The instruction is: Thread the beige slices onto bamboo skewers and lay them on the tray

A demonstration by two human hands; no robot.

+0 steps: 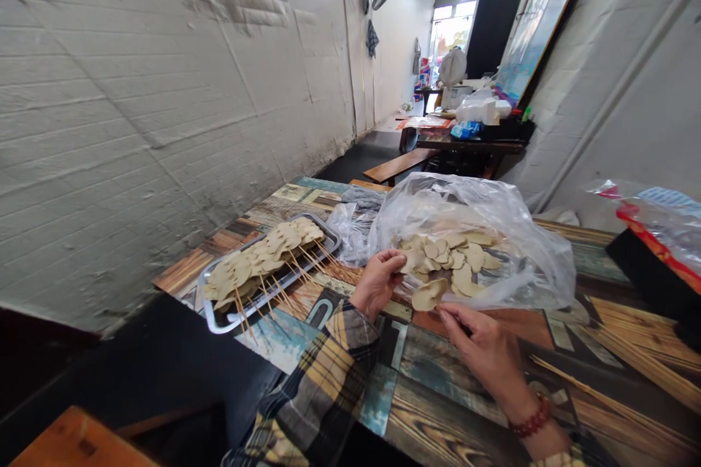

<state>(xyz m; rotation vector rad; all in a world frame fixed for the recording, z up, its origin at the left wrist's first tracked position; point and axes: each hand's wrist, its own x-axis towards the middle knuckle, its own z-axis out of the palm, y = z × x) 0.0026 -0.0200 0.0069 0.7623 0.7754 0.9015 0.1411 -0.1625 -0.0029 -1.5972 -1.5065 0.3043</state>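
Note:
My left hand [377,279] is closed, thumb and fingers pinching a thin beige slice [410,261] at the mouth of a clear plastic bag [526,248]. Several loose beige slices [465,263] lie inside that bag. Thumb and forefinger of my right hand [485,346] are closed on what looks like a thin bamboo skewer, mostly hidden, with a folded beige slice [428,295] at its far end. To the left, a metal tray [235,322] bears several skewers of slices [263,259], their bare sticks [282,292] pointing over the rim towards me.
Loose bamboo skewers [580,383] lie at the right of the patterned table [438,408], near a bundle of sticks [646,357]. A crumpled clear bag [350,230] sits beyond the tray. Red-edged packaging [657,233] is at far right. A wall [164,124] runs along the left.

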